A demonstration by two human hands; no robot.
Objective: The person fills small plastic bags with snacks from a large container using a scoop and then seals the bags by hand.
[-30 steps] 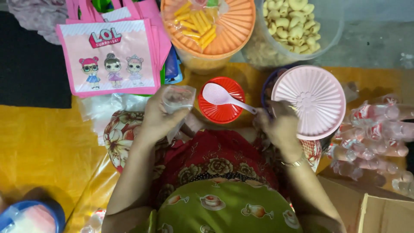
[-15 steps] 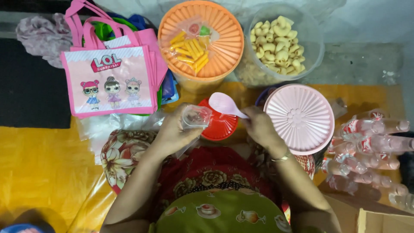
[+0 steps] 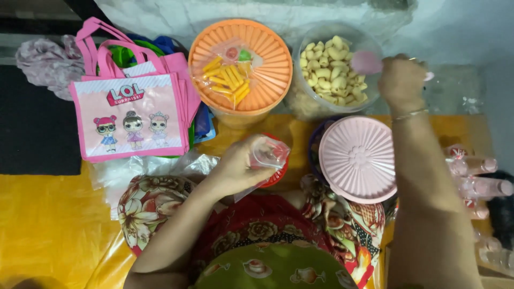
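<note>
Yellow plastic sheeting (image 3: 48, 225) covers the floor where the right hand (image 3: 401, 80), fist closed on a pink plastic spoon (image 3: 367, 62) pointing left over the clear tub of pale crackers (image 3: 329, 67), works while the left hand (image 3: 238, 166) pinches a small clear bag (image 3: 267, 152) above the red bowl (image 3: 276, 174)

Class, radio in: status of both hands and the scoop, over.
Left hand holds clear bag open over red bowl. Right hand holds pink scoop over the snack tub. Nothing blocking.
</note>
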